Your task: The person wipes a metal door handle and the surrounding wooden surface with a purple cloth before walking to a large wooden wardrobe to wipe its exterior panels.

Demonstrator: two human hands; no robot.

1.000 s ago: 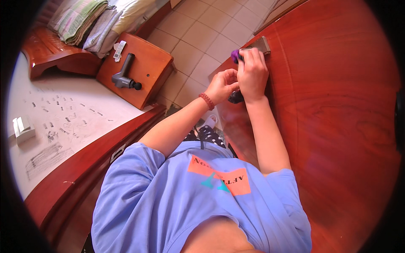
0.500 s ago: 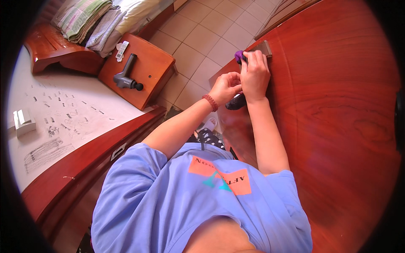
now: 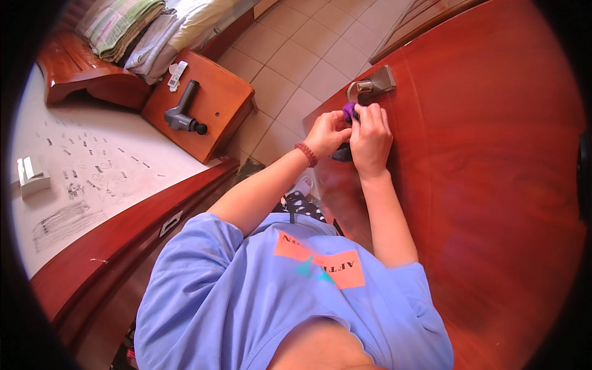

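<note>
My left hand (image 3: 328, 131), with a beaded bracelet at its wrist, is closed with thumb and fingertips pinched together. Close against it, my right hand (image 3: 372, 139) has its fingers curled in at the left edge of the red-brown wooden table (image 3: 493, 154). Between the fingertips of both hands shows a small, soft-looking purple and black thing (image 3: 349, 111); most of it is covered, so its kind is unclear. Under the hands lies a dark, rounded thing (image 3: 341, 153), partly hidden. Just beyond them, a grey-brown metal piece (image 3: 381, 80) with a rounded end sits at the table edge.
To the left stands a wooden nightstand (image 3: 228, 102) holding a dark massage gun (image 3: 182, 116) and a white remote (image 3: 177, 75). Folded bedding (image 3: 120, 28) lies behind it. A white box (image 3: 33, 177) rests on the marked white surface at far left. Tiled floor (image 3: 283, 86) runs between.
Both hands have drawn back toward me with the purple and black thing, away from the metal piece. More of that metal piece now shows.
</note>
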